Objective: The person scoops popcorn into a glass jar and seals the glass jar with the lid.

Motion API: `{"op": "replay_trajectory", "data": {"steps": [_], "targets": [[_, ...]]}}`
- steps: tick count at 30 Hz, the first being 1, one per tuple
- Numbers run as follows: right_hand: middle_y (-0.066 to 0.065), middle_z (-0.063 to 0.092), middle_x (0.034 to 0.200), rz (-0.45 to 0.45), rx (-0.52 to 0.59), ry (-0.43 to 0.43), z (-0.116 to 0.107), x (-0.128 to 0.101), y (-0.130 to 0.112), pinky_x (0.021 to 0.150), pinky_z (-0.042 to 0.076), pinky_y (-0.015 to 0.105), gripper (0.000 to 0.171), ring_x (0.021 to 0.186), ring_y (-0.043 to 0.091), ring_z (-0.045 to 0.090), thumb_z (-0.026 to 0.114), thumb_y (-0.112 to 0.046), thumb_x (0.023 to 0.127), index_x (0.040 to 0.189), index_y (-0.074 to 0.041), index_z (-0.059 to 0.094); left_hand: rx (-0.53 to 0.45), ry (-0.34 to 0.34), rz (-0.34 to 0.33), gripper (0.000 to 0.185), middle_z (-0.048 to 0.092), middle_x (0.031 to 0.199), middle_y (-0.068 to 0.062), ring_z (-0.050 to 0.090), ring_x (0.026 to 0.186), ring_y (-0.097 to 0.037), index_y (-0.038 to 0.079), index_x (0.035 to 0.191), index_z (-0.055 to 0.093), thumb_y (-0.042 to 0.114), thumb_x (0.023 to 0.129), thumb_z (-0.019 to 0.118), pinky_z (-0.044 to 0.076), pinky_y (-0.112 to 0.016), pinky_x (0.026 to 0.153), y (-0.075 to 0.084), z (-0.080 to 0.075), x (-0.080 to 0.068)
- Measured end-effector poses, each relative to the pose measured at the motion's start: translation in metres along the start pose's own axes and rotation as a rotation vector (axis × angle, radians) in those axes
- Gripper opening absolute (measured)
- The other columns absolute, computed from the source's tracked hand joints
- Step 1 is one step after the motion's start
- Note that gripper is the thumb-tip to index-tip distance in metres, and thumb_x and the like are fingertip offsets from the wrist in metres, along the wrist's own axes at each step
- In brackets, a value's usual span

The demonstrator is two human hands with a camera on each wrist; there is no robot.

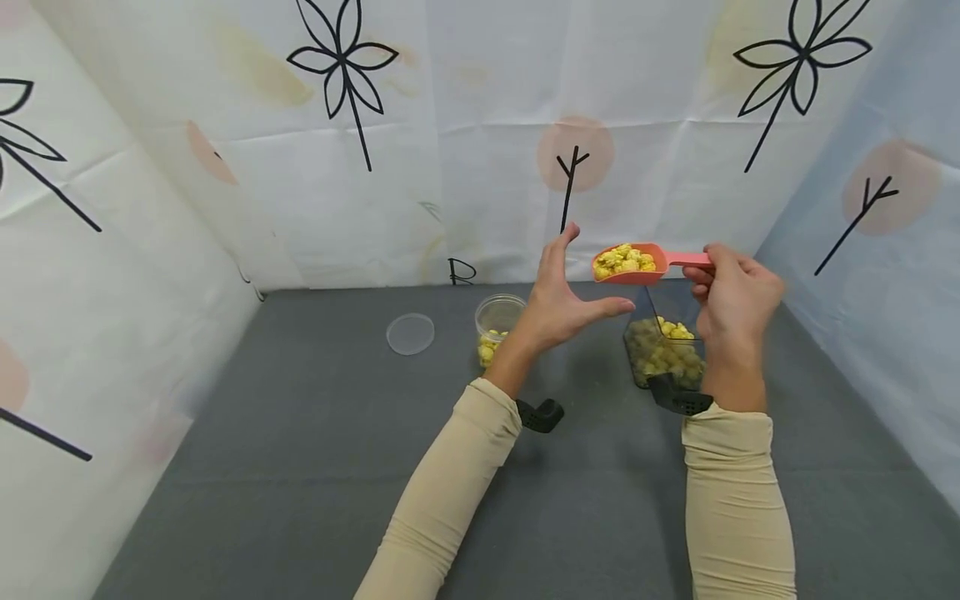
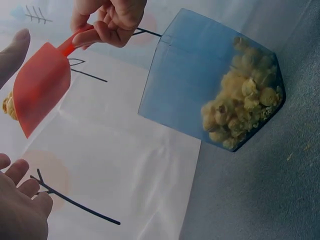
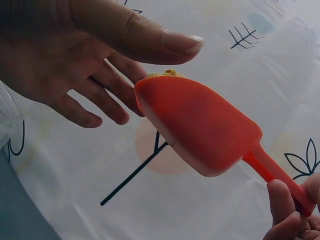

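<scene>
My right hand (image 1: 738,292) grips the handle of a red scoop (image 1: 647,273), raised above the table. Yellow popcorn (image 1: 626,260) fills the scoop's bowl. My left hand (image 1: 564,298) is just left of the scoop's tip, thumb and fingers spread wide, with nothing held. A gap between the left fingers and the scoop shows in the left wrist view. Below the right hand stands a clear square container (image 1: 637,346) with popcorn inside, partly hidden by the right wrist. A clear round jar (image 1: 501,313) with some popcorn stands behind the left forearm, which covers part of it.
A translucent round lid (image 1: 410,334) lies flat on the grey table (image 1: 315,433), left of the jar. White patterned cloth (image 1: 480,192) hangs behind the table and along both sides. Each wrist carries a black camera mount (image 1: 542,415).
</scene>
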State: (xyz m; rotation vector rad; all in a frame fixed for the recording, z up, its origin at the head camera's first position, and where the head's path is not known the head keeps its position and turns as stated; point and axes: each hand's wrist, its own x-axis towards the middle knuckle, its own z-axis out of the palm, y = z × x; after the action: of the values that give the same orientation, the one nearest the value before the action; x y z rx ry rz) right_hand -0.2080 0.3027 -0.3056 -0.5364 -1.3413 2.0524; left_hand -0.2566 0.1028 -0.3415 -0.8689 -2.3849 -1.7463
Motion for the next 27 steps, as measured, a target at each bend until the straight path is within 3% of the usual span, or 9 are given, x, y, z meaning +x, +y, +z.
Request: {"op": "replay_trajectory", "data": {"steps": [13,21,27], "targets": [[0.004,0.072,0.070,0.002,0.039,-0.090,0.030,-0.016,0.020,0.051,0.048,0.016,0.010,0.053,0.009,0.064,0.072,-0.014,0.095,0.096,-0.004,0.075,0.023,0.065,-0.029,0.116,0.022,0.165,0.016,0.024,0.155,-0.012,0.040,0.162,0.012,0.043,0.076,0.090,0.034,-0.055,0.121,-0.009,-0.039,-0.011],[0.004,0.072,0.069,-0.002,0.048,-0.136,0.043,-0.022,0.030,0.050,0.047,0.016,0.010,0.052,0.009,0.066,0.071,-0.012,0.095,0.093,-0.004,0.075,0.053,0.122,-0.049,0.115,0.025,0.165,0.017,0.026,0.154,-0.012,0.038,0.162,0.016,0.045,0.075,0.091,0.034,-0.054,0.121,-0.024,-0.062,-0.022],[0.004,0.071,0.068,0.015,0.033,-0.154,0.053,-0.028,0.041,0.051,0.049,0.016,0.012,0.052,0.008,0.065,0.073,-0.015,0.095,0.091,-0.004,0.076,0.085,0.092,-0.073,0.113,0.030,0.165,0.012,0.029,0.154,-0.016,0.034,0.164,0.018,0.042,0.077,0.090,0.034,-0.055,0.121,-0.039,-0.078,-0.032]]}}
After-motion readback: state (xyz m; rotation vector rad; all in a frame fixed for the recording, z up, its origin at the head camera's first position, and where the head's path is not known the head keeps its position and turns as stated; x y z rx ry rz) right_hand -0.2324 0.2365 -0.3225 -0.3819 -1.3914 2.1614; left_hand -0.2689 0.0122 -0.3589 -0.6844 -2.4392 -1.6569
